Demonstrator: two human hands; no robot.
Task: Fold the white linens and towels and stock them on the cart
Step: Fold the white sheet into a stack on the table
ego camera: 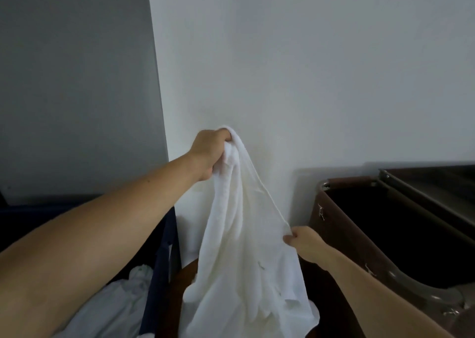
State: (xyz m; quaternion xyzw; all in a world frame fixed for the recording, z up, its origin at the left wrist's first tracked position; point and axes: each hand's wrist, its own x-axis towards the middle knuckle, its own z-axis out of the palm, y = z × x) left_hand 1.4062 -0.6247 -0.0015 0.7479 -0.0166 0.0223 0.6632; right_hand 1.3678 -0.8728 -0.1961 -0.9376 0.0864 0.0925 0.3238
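Noted plain white wall (308, 67) ahead, grey wall (72, 80) to the left. Found white towel (244, 247) held up before the white wall, crumpled, lower end cut off at the bottom edge. Gripped at its bunched top by left hand (208, 152), pinched at a side hem lower down by right hand (303, 242); hands well apart. Recorded brown cart bag (334, 235) to the right, near the right hand, interior too dark to read, far side cut off. Logged white linens (123, 307) in dark blue bin (164, 247), lower left, partly hidden behind the left forearm.
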